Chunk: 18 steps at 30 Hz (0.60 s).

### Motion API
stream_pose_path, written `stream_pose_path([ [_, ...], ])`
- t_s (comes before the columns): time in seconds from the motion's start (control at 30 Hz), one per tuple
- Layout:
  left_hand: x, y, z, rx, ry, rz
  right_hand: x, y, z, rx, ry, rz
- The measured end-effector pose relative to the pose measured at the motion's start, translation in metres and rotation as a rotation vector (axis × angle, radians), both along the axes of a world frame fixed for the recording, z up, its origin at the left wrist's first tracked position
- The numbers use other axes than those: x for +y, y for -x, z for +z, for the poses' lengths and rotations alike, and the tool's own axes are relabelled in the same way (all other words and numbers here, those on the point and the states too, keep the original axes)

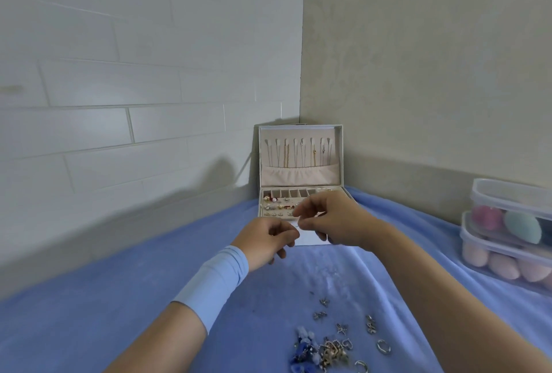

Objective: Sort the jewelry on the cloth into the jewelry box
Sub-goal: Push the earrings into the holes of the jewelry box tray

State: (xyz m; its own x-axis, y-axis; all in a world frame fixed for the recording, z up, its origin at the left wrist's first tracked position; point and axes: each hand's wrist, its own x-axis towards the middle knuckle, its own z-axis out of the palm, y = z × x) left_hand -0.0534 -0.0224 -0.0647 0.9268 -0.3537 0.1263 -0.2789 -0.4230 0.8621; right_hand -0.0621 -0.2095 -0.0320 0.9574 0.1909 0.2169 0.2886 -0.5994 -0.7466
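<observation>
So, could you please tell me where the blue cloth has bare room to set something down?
The blue cloth is bare left of the left hand, up to the white brick wall. Crowded: loose jewelry pile bottom centre, clear plastic boxes right, open cream jewelry box.

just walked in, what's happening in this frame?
A person is sorting jewelry by hand. The left hand and right hand meet fingertip to fingertip just in front of the open jewelry box, apparently working on a small piece that is too tiny to make out. The box's tray already holds small earrings. A pile of jewelry lies on the blue cloth, so sorting isn't finished.
</observation>
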Motion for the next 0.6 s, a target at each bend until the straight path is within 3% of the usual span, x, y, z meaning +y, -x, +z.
stream_pose_path([
  [0.3,-0.012,-0.036,0.041,0.057,0.310,0.057,0.007,-0.040,0.033,-0.109,-0.126,-0.055],
  [0.37,-0.013,-0.047,0.049,0.045,0.331,0.072,0.005,-0.049,0.035,-0.088,-0.225,-0.096],
  [0.6,-0.004,-0.072,0.042,0.005,0.274,0.122,0.007,-0.078,0.019,-0.016,-0.253,-0.093],
])
